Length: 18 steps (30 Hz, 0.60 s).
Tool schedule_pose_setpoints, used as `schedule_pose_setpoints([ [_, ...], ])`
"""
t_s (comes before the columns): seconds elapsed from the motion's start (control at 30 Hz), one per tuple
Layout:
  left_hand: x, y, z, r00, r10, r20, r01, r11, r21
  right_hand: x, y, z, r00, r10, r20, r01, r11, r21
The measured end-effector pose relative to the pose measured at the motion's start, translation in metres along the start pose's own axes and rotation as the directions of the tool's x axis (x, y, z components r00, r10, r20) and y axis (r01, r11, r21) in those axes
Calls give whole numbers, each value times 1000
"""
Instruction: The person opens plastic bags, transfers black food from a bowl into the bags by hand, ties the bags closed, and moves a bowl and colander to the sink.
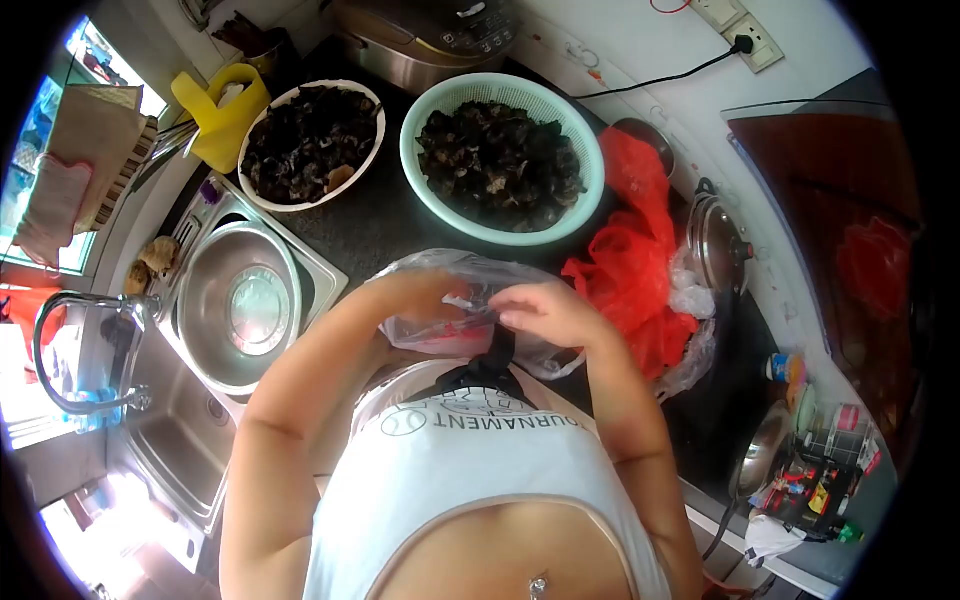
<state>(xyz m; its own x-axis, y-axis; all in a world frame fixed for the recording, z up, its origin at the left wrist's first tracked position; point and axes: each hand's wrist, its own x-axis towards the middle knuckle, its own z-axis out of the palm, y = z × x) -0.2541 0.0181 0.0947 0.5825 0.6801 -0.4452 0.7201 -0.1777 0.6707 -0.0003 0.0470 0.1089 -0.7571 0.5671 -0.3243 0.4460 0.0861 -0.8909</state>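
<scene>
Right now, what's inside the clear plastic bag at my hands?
On the side toward your body, a pinkish-red patch shows at the clear plastic bag; contents or printing, I can't tell. Its folds and your left hand cover other parts.

"TOURNAMENT" lettering (500,420) on white top (470,470), upside down in view; adjacent print (482,402) illegible.

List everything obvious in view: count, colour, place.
Clear bags: two or more, transparent, centre, right
Plastic bag: one, red, right
Colander: one, pale green, centre
Bowl: one, white, left of colander
Apparent fungus: many pieces, black, both vessels
Basin: one, silver, left
Sink: one, silver, left
Faucet: one, silver, left
Rice cooker: one, brown, back
Container: one, yellow, by bowl
Pot lid: one, silver, right
Frying pan: one, silver, lower right
Left hand: one, bare, at bag
Right hand: one, bare, at bag
</scene>
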Motion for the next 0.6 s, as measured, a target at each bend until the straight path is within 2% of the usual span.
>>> schedule_pose_setpoints([
  [0.03, -9, 1, -10, 1000, -16, 17, 19, 980, -200, -2, -14, -4, 998, 54, -30, -49, 987, 150],
  [0.07, -22, 2, -22, 999, -28, 39, 41, 919, -391, -4, -23, -11, 959, 109, -261, 7, 913, 407],
  [0.1, -33, -1, -32, 997, -35, 64, 65, 823, -565, -7, -24, -22, 823, 154, -547, 126, 889, 440],
  [0.13, -41, -15, -39, 992, -71, -102, -30, 662, -748, -2, -6, -36, 618, 125, -776, 251, 904, 345],
  [0.17, -47, -32, -45, 958, -144, -246, -154, 466, -871, 4, 19, -52, 464, 166, -870, 150, 953, 262],
  [0.2, -41, -54, -47, 876, -281, -393, -283, 361, -889, 12, 25, -59, 521, 297, -800, 162, 886, 434],
  [0.23, -25, -63, -49, 814, -388, -433, -328, 309, -893, 20, 30, -64, 577, 407, -708, 165, 791, 590],
  [0.27, -9, -72, -50, 738, -488, -467, -383, 266, -884, 30, 44, -67, 697, 430, -574, 212, 641, 738],
  [0.3, 7, -66, -52, 711, -554, -434, -345, 262, -901, 39, 57, -66, 808, 405, -429, 222, 465, 857],
  [0.33, 23, -66, -54, 675, -618, -403, -312, 256, -915, 49, 59, -62, 817, 387, -428, 250, 432, 867],
  [0.37, 38, -82, -54, 844, -458, -279, -241, 141, -960, 59, 66, -60, 850, 331, -410, 284, 368, 886],
  [0.43, 53, -68, -57, 906, -356, -230, -217, 78, -973, 67, 69, -60, 848, 280, -450, 346, 352, 870],
  [0.47, 61, -64, -56, 901, -334, -277, -275, 56, -960, 67, 71, -62, 813, 345, -470, 361, 335, 871],
  [0.6, 77, -39, -47, 877, -382, -291, -259, 134, -957, 58, 97, -80, 754, 385, -533, 431, 322, 843],
])
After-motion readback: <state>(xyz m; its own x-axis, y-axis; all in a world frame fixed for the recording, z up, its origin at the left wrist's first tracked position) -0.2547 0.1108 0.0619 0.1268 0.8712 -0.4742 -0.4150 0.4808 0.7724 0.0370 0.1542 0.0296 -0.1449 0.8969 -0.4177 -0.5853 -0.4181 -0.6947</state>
